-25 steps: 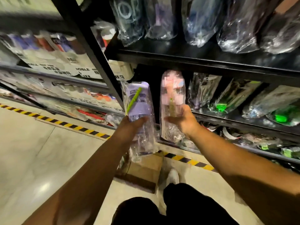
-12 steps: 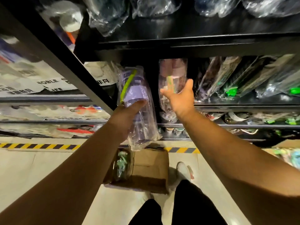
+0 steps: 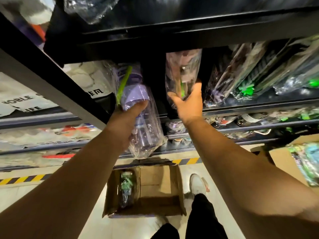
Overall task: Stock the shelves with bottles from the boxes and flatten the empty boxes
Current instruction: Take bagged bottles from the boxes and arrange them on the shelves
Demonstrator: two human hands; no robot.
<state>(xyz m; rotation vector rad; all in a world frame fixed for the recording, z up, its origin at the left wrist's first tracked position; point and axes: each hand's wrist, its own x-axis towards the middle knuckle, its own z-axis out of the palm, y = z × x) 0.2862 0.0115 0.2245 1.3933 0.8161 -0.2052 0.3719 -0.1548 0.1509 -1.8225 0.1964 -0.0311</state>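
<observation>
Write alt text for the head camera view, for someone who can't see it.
A person's left hand grips a bagged purple bottle while the open right hand presses against a bagged pink bottle on a black shelf. Below, an open cardboard box holds one green-capped bottle.

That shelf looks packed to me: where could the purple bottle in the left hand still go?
A dark gap looks bare on the shelf, between the black upright and the pink bottle that the right hand touches. Right of that bottle, wrapped bottles lean packed together. The left hand grips the purple bottle before it.
</observation>
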